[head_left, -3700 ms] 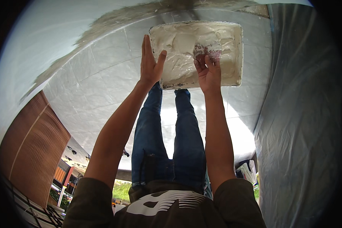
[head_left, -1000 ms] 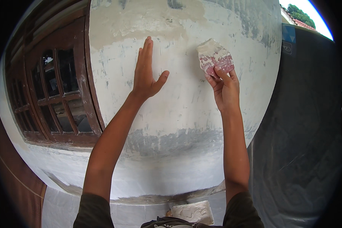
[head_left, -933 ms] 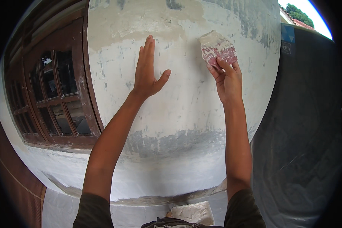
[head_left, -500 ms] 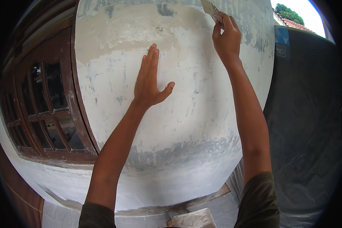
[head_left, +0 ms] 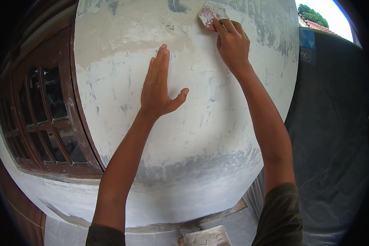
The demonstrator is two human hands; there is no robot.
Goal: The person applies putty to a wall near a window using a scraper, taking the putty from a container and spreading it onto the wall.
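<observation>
My right hand pinches a putty-smeared scraper, whitish with reddish patches, between thumb and fingers. Its flat side lies up against the wall, near the top of the view. Lower and to the left, my left hand rests on the wall with its fingers stretched upward and the thumb spread out; nothing is in it. Just above those fingertips runs a beige band of putty, shiny in places. The wall's white coat is streaked with grey marks, and a grey strip crosses it lower down.
At the left is a brown wooden window with dark panes. A dark plastic-like sheet hangs at the right. Below, a slab or container of whitish putty stands on the grey floor.
My right hand has moved left and slightly down along the wall, and the scraper has turned so its broad face shows. My left hand has barely shifted.
</observation>
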